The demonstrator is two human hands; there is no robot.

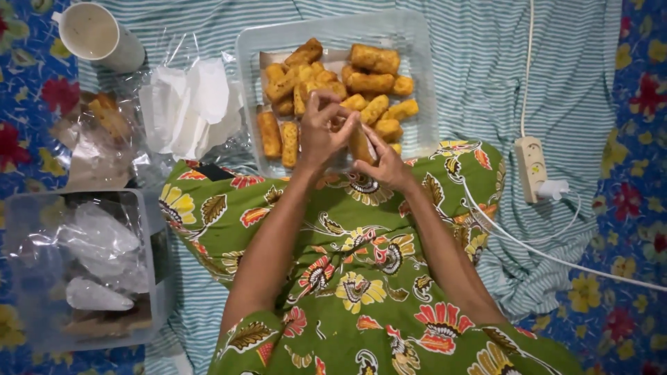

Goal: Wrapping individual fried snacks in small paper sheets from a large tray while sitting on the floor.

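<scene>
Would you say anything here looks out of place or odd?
Mostly tidy: the fried rolls lie in their clear tray. One oddity: a power strip and its white cable lie on the striped cloth near the food.

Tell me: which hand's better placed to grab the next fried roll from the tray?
Left, probably. The left hand is raised over the fried rolls in the clear tray, fingers pinching only at the top of the roll. The right hand carries that roll in its grip, so it is occupied.
</scene>
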